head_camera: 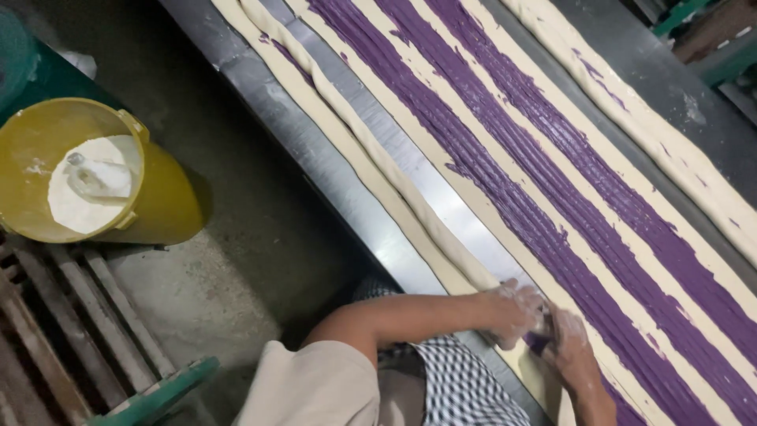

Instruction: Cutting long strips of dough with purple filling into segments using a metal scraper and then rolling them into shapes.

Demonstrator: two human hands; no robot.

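Observation:
A long sheet of pale dough (505,213) lies down a steel table (315,150), spread with three purple filling stripes (552,181). Both floured hands meet at the near end of the sheet's left edge. My left hand (516,312) curls over that edge, fingers bent down onto the dough. Right beside it and touching it, my right hand (572,351) grips the same edge, with a bit of purple filling showing between the hands. The fingertips are hidden under the dough fold.
Two rolled dough ropes (371,158) run along the table's left side, another (654,126) along the right. A yellow bucket (158,197) of flour with a scoop stands on the floor at left, by wooden slats (71,315) and a green frame (158,394).

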